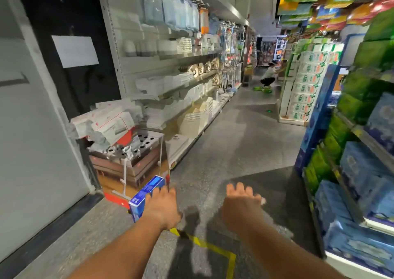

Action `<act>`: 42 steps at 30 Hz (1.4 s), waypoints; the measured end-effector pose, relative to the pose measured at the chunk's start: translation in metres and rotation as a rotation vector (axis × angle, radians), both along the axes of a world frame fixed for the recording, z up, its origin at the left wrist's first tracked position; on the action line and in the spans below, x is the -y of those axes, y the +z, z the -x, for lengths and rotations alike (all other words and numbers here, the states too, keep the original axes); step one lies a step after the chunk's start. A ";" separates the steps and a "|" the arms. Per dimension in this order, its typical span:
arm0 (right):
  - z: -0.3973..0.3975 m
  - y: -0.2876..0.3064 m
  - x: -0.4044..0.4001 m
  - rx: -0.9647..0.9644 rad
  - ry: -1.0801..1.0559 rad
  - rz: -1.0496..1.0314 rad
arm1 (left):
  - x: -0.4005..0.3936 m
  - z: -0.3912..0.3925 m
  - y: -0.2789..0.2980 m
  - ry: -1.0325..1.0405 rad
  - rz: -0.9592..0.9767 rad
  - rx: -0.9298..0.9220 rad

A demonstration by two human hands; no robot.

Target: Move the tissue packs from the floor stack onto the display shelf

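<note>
My left hand [163, 207] grips a blue tissue pack [143, 195] at waist height over the aisle floor, its long side pointing away from me. Beside it, about an arm's width to the right, my right hand [242, 204] is stretched forward with fingers spread and holds nothing. The display shelf [360, 133] stands at the right edge, stocked with blue packs [360, 172] on its lower levels and green packs [375, 52] above. No floor stack shows in this view.
A housewares shelf [181, 87] lines the left side, with a low crate display [132, 157] at its near end. Yellow floor tape [213, 249] runs below my arms. A person [269, 76] crouches far down the aisle beside a stack of white-green packs [307, 87].
</note>
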State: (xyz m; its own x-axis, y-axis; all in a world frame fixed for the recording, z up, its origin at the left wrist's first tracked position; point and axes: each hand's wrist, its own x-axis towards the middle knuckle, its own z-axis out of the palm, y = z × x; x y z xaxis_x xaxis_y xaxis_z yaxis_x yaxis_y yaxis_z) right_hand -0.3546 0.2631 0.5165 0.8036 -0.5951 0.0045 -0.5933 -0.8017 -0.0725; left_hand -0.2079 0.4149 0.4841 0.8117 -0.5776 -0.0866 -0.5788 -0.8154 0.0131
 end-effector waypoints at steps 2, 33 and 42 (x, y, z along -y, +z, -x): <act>-0.031 -0.006 0.044 -0.008 0.080 -0.012 | 0.034 -0.023 -0.014 0.081 0.003 -0.026; -0.555 -0.109 0.270 -0.283 0.880 0.123 | 0.181 -0.401 -0.132 0.832 -0.061 -0.290; -0.753 -0.238 0.265 -0.267 1.125 0.154 | 0.182 -0.530 -0.245 1.039 -0.052 -0.322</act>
State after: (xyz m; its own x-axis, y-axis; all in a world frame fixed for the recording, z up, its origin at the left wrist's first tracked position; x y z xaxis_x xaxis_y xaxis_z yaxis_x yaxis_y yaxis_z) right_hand 0.3979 -0.0022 0.2782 0.8636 0.4464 -0.2342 0.4766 -0.8744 0.0911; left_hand 0.3217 0.2330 0.2393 0.8361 0.3886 -0.3872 0.4184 -0.9082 -0.0082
